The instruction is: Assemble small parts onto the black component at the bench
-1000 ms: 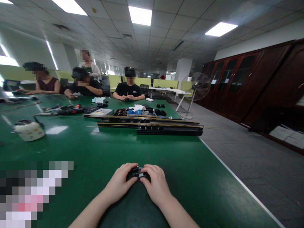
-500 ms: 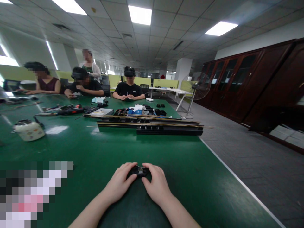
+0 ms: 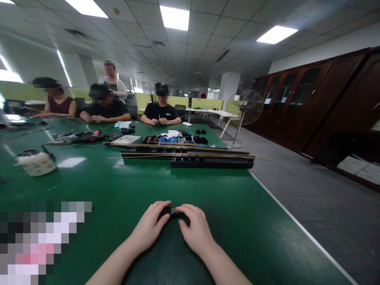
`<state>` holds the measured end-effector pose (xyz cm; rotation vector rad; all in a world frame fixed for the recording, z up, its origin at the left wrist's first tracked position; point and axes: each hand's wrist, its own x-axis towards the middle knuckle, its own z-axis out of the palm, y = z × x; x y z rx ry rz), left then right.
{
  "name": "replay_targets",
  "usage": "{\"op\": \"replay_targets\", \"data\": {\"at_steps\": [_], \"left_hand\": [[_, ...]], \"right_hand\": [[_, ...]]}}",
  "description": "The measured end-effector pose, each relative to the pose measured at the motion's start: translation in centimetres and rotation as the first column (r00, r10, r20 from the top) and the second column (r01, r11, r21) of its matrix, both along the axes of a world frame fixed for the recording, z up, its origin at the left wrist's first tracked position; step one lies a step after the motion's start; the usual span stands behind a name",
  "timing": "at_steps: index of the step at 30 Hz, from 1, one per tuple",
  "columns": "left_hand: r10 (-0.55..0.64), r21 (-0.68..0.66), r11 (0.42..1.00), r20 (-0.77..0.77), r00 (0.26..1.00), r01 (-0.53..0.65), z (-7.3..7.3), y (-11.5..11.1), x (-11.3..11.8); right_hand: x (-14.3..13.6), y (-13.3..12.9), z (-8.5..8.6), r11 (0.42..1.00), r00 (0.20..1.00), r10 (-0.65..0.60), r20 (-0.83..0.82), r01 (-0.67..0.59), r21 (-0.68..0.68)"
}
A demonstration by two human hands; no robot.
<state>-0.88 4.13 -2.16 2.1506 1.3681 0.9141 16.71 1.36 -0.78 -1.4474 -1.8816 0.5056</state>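
A small black part (image 3: pixel 174 212) with a metallic, brassy middle is between my two hands, low over the green table (image 3: pixel 142 186). My left hand (image 3: pixel 152 223) grips its left end, thumb on the near side and fingers curled over the far side. On the other end lie the bent fingertips of my right hand (image 3: pixel 194 227), while that thumb is a little off the near edge. Fingers cover both ends of the part, so its exact kind cannot be made out.
Black rails (image 3: pixel 212 163) with long thin brass-coloured rods lie across the table ahead. Behind them are a tool tray (image 3: pixel 169 140) and a flat grey box (image 3: pixel 127 139). A cream jar (image 3: pixel 36 162) stands left. Several people sit or stand beyond; a fan (image 3: pixel 245 105) is at the right.
The black part has tilted or turned slightly between my hands, and less of its metallic middle shows. My right fingertips have shifted left over it, and the right thumb has moved slightly away.
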Motion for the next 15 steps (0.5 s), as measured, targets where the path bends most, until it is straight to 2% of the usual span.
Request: {"op": "replay_targets", "data": {"at_steps": [15], "left_hand": [[-0.106, -0.05, 0.993, -0.008, 0.994, 0.105, 1.0, -0.47, 0.12]], "right_hand": [[-0.02, -0.04, 0.02, 0.999, 1.0, -0.007, 0.0, 0.007, -0.033]]}}
